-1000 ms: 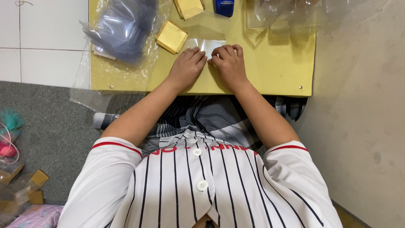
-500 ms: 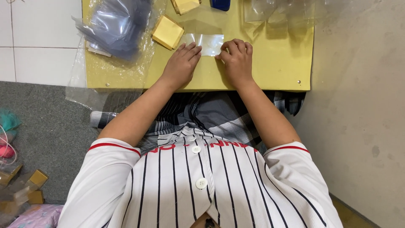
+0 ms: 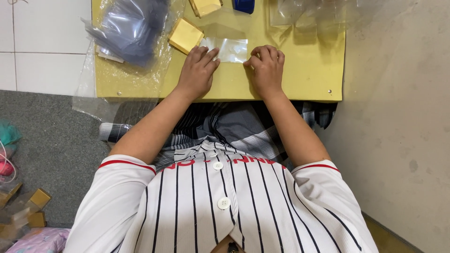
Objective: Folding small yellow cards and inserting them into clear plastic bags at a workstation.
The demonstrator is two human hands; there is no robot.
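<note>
Landmark: the small clear plastic sleeve (image 3: 228, 49), lying flat near the middle of the yellow bench (image 3: 300, 79).

- Far left of the sleeve, off the bench, on the grey floor: small gold boxes (image 3: 33, 206) in loose clear wrap, and a pink patterned bundle (image 3: 40, 240) at the lower corner.
- Left of the sleeve, on the bench: a heap of grey-blue plastic bags (image 3: 129, 28), with a clear film spilling over the bench edge.
- Just left of the sleeve, touching or nearly touching its corner: a flat gold box (image 3: 185, 35), set askew.
- Left hand (image 3: 197, 72): palm down, fingers extended and loosely spread, fingertips resting on the sleeve's left edge; it grips nothing, only presses.
- Right hand (image 3: 267, 70): knuckles up, fingers curled under, tips at the sleeve's right edge; whether it pinches the film or merely pins it cannot be told.
- Beyond the sleeve, at the top margin: a second gold box (image 3: 205, 6) and a dark blue object (image 3: 244, 5), both cut off by the frame.
- Right of the sleeve: crumpled clear sheeting (image 3: 318, 14) at the far corner.

Handling note, as judgement: the film looks thin and slippery, so even pressure from both hands, drawn outward and level, should keep the sleeve flat and square; the gold box is best kept close beside it.
</note>
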